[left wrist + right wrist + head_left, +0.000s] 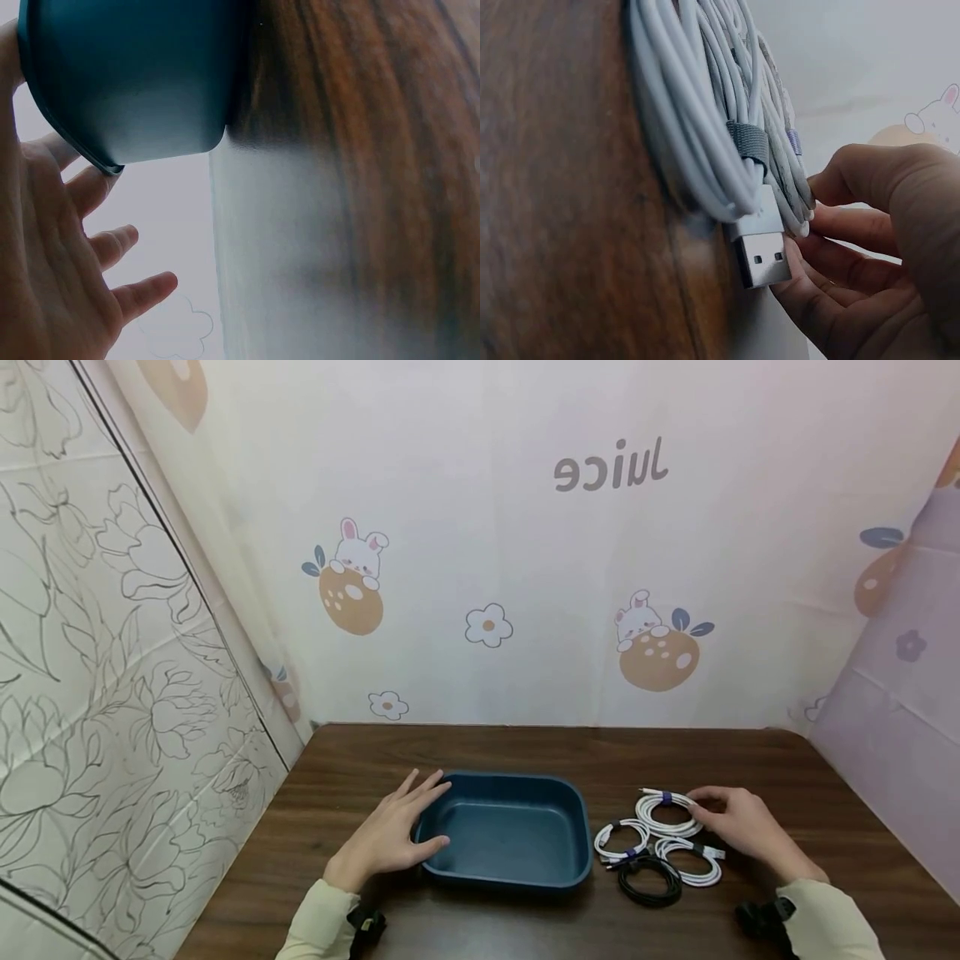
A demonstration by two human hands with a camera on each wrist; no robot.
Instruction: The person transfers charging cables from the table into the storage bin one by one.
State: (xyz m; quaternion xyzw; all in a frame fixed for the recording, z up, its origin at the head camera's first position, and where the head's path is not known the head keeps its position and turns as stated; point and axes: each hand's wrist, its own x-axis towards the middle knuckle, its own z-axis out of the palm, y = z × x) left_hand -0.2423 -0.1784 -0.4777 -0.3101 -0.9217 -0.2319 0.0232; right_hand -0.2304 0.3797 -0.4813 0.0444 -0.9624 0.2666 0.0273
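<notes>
A dark blue rectangular tray (510,827) stands on the table. My left hand (390,831) lies at its left side, fingers spread and fairly straight, touching the rim; the left wrist view shows the hand (67,247) beside the tray's outer wall (142,82). Right of the tray lie several coiled cables. My right hand (738,822) pinches the right edge of the farthest white coiled cable (651,814) between thumb and fingers. Nearer is another white coiled cable (686,878), whose USB plug (763,259) shows close up in the right wrist view.
A smaller white coil (602,843) and a black coiled cable (651,900) lie between the tray and the right hand. The brown wooden table (360,743) ends at a printed curtain (487,543) behind, with more patterned cloth on both sides.
</notes>
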